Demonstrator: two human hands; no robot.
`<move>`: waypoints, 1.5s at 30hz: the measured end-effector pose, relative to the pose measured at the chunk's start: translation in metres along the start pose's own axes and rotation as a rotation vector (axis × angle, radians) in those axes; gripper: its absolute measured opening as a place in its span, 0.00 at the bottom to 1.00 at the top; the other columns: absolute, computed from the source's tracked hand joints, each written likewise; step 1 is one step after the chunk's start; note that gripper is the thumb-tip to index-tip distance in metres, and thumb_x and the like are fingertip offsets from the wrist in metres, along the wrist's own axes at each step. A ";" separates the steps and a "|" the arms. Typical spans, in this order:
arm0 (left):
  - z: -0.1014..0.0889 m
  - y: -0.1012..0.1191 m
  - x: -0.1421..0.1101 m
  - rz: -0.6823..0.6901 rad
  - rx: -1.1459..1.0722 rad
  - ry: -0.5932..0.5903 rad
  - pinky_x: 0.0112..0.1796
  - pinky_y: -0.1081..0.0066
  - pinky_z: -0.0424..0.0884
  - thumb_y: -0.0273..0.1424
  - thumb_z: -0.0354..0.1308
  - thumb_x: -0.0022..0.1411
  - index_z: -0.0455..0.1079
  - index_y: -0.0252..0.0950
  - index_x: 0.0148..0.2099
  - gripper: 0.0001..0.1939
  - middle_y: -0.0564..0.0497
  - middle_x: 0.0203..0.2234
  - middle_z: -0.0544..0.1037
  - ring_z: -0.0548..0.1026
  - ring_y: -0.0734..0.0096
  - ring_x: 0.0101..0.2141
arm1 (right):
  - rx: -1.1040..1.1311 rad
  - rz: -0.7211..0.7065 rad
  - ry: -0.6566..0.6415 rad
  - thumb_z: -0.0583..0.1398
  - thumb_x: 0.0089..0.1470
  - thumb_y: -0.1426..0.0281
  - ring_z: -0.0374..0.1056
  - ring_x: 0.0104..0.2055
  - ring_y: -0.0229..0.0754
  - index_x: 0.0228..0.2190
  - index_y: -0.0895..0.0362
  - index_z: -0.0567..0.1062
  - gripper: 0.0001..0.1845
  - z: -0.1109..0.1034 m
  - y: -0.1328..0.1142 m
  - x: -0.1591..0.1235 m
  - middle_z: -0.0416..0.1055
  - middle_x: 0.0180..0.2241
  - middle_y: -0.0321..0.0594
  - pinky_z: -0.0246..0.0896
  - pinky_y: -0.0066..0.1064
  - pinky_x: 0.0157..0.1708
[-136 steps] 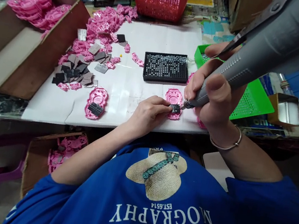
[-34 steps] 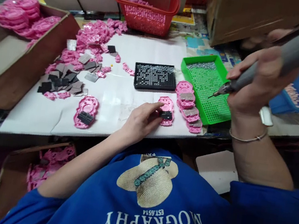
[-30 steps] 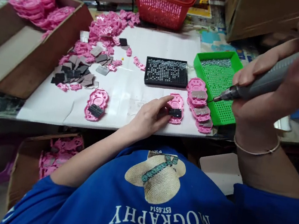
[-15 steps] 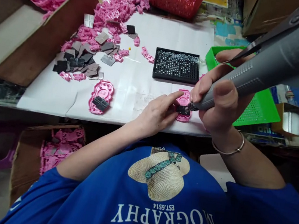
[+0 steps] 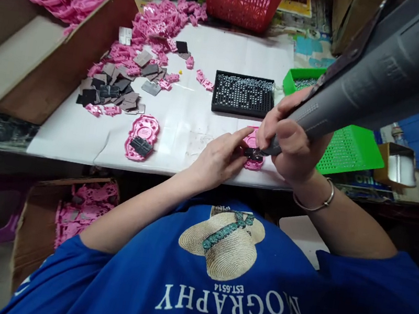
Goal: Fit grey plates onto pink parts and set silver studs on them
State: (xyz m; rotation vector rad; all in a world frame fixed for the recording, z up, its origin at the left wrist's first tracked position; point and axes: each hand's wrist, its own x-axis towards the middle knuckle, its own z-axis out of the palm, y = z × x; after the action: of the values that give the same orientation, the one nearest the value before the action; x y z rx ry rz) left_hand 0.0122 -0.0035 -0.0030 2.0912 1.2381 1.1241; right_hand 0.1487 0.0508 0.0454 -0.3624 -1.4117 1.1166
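My right hand is wrapped around a grey electric screwdriver, its tip pointing down at a black cover plate. That plate lies across a pink plastic casing near the table's front edge. With thumb and fingers, my left hand holds the casing's left side, steadying it on the paper. To the left a second pink casing lies flat with a dark plate on its lower half. Behind the held casing stands a black screw tray with rows of small silver screws. The screwdriver's bit is mostly hidden by my fingers.
Pink parts and loose dark plates are heaped at the back left, beside a cardboard box. A red basket stands behind. Green trays and a small metal tin sit to the right.
The view has shifted slightly. My right hand and the screwdriver have tipped more upright over the black plate. My left hand stays on the casing.
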 end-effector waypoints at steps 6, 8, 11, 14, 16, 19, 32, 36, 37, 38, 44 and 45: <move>0.002 -0.006 -0.002 -0.023 -0.059 -0.022 0.41 0.71 0.72 0.26 0.57 0.64 0.59 0.33 0.65 0.27 0.45 0.41 0.78 0.76 0.72 0.37 | 0.000 0.036 0.029 0.66 0.48 0.58 0.57 0.16 0.35 0.40 0.47 0.74 0.17 -0.006 -0.014 0.010 0.63 0.20 0.28 0.53 0.31 0.15; 0.002 -0.008 -0.003 -0.018 -0.062 -0.024 0.42 0.71 0.72 0.26 0.57 0.64 0.58 0.34 0.66 0.29 0.45 0.42 0.78 0.76 0.72 0.37 | -0.084 0.002 0.106 0.66 0.47 0.53 0.55 0.15 0.35 0.39 0.46 0.73 0.19 -0.015 -0.026 0.016 0.62 0.21 0.28 0.51 0.32 0.15; 0.001 -0.009 -0.004 -0.028 -0.059 -0.032 0.42 0.70 0.73 0.27 0.57 0.64 0.58 0.34 0.66 0.29 0.44 0.42 0.79 0.76 0.72 0.37 | -0.270 -0.083 0.249 0.65 0.47 0.50 0.54 0.17 0.35 0.39 0.44 0.72 0.19 -0.039 -0.040 0.025 0.65 0.25 0.30 0.51 0.34 0.17; -0.001 -0.007 -0.003 -0.054 -0.062 -0.043 0.42 0.69 0.74 0.28 0.57 0.64 0.58 0.36 0.66 0.30 0.45 0.43 0.79 0.77 0.71 0.38 | -0.448 -0.094 0.353 0.62 0.51 0.52 0.57 0.20 0.37 0.39 0.40 0.72 0.14 -0.074 -0.042 0.031 0.70 0.28 0.30 0.54 0.36 0.20; -0.002 -0.006 -0.002 -0.066 -0.059 -0.053 0.43 0.69 0.74 0.29 0.57 0.64 0.58 0.37 0.67 0.30 0.45 0.43 0.79 0.77 0.71 0.38 | -0.503 -0.111 0.407 0.62 0.51 0.52 0.57 0.20 0.37 0.40 0.37 0.71 0.13 -0.096 -0.037 0.034 0.69 0.26 0.29 0.53 0.37 0.21; -0.003 -0.004 -0.001 -0.075 -0.050 -0.059 0.43 0.68 0.75 0.29 0.57 0.64 0.58 0.37 0.66 0.29 0.45 0.43 0.79 0.77 0.70 0.38 | -0.526 -0.140 0.463 0.65 0.46 0.47 0.54 0.18 0.36 0.37 0.36 0.71 0.17 -0.118 -0.025 0.037 0.67 0.21 0.26 0.50 0.37 0.18; -0.002 -0.003 -0.001 -0.088 -0.049 -0.055 0.45 0.68 0.75 0.29 0.58 0.64 0.59 0.36 0.65 0.29 0.45 0.43 0.79 0.78 0.70 0.39 | -0.454 -0.133 0.471 0.66 0.46 0.50 0.58 0.17 0.37 0.36 0.36 0.71 0.16 -0.127 -0.003 0.033 0.66 0.21 0.25 0.52 0.37 0.17; -0.003 -0.003 -0.001 -0.084 -0.044 -0.058 0.45 0.67 0.75 0.29 0.58 0.64 0.59 0.37 0.66 0.29 0.46 0.42 0.79 0.78 0.70 0.40 | -0.456 -0.145 0.463 0.66 0.45 0.48 0.56 0.16 0.36 0.36 0.36 0.71 0.16 -0.128 0.000 0.033 0.65 0.20 0.25 0.49 0.36 0.17; -0.003 -0.003 -0.001 -0.084 -0.041 -0.058 0.45 0.67 0.75 0.29 0.58 0.64 0.59 0.37 0.66 0.29 0.46 0.42 0.79 0.78 0.70 0.40 | -0.455 -0.144 0.457 0.66 0.45 0.48 0.55 0.16 0.36 0.35 0.37 0.72 0.17 -0.128 0.000 0.034 0.65 0.20 0.25 0.49 0.36 0.16; -0.003 -0.003 -0.001 -0.085 -0.038 -0.058 0.45 0.67 0.75 0.29 0.58 0.64 0.58 0.37 0.66 0.29 0.46 0.42 0.79 0.78 0.70 0.40 | -0.454 -0.144 0.455 0.66 0.45 0.48 0.55 0.16 0.36 0.35 0.37 0.72 0.17 -0.128 0.000 0.034 0.65 0.19 0.25 0.48 0.36 0.16; -0.002 -0.004 -0.001 -0.081 -0.033 -0.059 0.44 0.67 0.75 0.29 0.58 0.64 0.58 0.37 0.66 0.29 0.45 0.43 0.79 0.78 0.70 0.39 | -0.486 -0.128 0.462 0.66 0.46 0.49 0.56 0.17 0.37 0.37 0.38 0.71 0.17 -0.123 -0.003 0.033 0.66 0.21 0.26 0.51 0.36 0.18; -0.002 -0.004 -0.001 -0.079 -0.035 -0.058 0.43 0.67 0.75 0.29 0.58 0.64 0.58 0.37 0.66 0.29 0.45 0.43 0.79 0.78 0.70 0.39 | -0.482 -0.131 0.459 0.66 0.47 0.49 0.57 0.17 0.37 0.37 0.38 0.71 0.17 -0.122 -0.004 0.033 0.66 0.21 0.26 0.51 0.36 0.18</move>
State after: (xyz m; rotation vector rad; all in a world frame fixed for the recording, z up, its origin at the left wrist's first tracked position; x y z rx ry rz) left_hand 0.0081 -0.0026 -0.0053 2.0163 1.2539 1.0361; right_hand 0.2527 0.1234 0.0435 -0.8025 -1.2534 0.5265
